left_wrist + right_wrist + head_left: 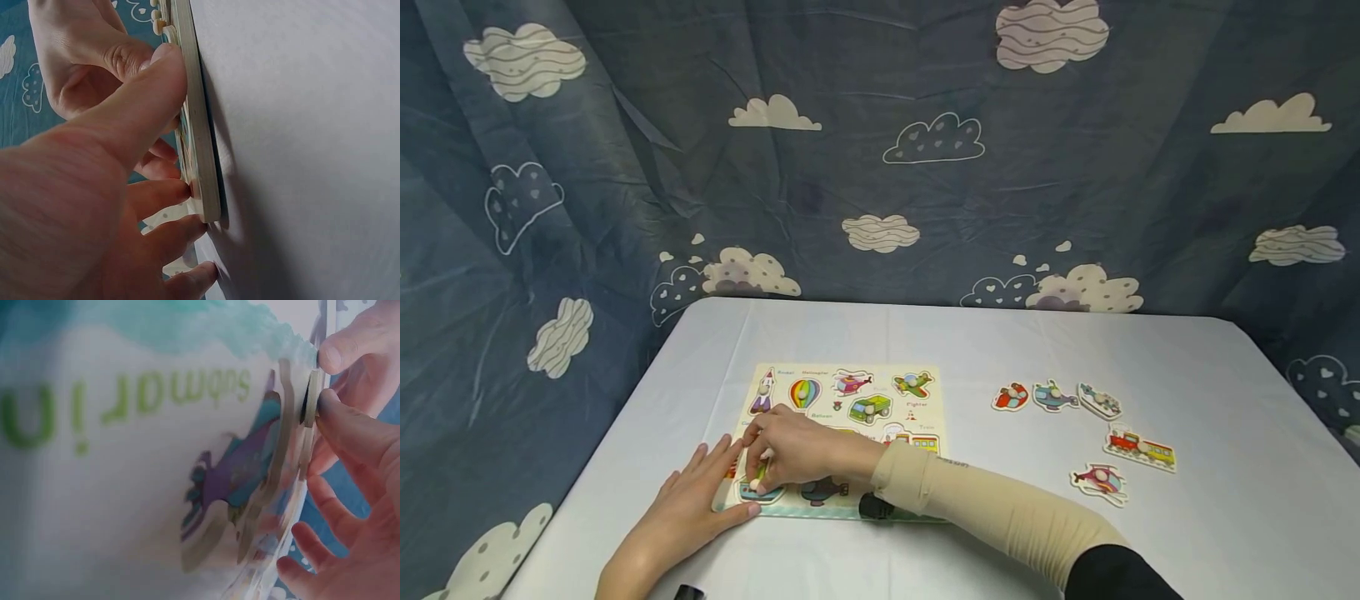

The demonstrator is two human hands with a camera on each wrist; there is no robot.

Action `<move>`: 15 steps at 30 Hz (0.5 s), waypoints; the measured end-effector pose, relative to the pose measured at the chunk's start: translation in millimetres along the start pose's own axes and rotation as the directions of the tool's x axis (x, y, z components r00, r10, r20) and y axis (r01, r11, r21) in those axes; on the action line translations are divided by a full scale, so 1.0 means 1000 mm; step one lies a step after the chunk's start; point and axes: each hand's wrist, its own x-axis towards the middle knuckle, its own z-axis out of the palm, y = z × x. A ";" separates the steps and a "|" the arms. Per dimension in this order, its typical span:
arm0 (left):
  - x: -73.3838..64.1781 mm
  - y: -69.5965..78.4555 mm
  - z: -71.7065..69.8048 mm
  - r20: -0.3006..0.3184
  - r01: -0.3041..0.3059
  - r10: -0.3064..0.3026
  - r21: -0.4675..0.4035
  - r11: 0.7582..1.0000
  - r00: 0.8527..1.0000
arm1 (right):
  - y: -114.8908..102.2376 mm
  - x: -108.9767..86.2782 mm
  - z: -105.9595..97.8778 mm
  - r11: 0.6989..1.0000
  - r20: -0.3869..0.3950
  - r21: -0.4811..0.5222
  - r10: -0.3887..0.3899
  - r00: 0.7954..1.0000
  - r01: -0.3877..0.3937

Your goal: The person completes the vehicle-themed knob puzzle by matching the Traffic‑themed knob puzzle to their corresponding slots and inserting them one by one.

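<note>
On the left, we see the left hand (688,508) with fingers spread and relaxed, resting along the edge of the cream wooden puzzle board (882,379); its forearm is cut off below. The right hand (797,450) pinches a flat wooden puzzle piece (310,403) at the board's lower left; fingers cover most of it, so we cannot tell its picture or whether it is seated.

In the board's recesses we make out a knobbed purple-and-white rocket (763,392), striped balloon (805,393), green jeep (870,408) and green plane (913,384). The right wrist and beige sleeve (992,492) hide part of the lower rows. In the right-wrist view, the green "Submarin" lettering (156,390) is blurred and cut off.

Rightmost, five loose pieces (1138,449) lie on the white-covered bench (1000,350).
</note>
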 end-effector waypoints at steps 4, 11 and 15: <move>0.000 -0.002 0.000 -0.009 -0.006 0.006 0.001 1.000 1.000 | 0.001 -0.001 0.000 0.999 0.013 0.031 -0.011 1.000 0.011; 0.000 -0.001 0.000 -0.008 -0.013 0.013 0.001 1.000 1.000 | 0.002 -0.001 0.001 1.000 0.005 0.023 -0.015 1.000 0.015; 0.000 0.000 -0.001 -0.010 -0.017 0.017 0.002 1.000 1.000 | 0.001 -0.001 0.000 1.000 0.012 0.010 0.003 1.000 -0.003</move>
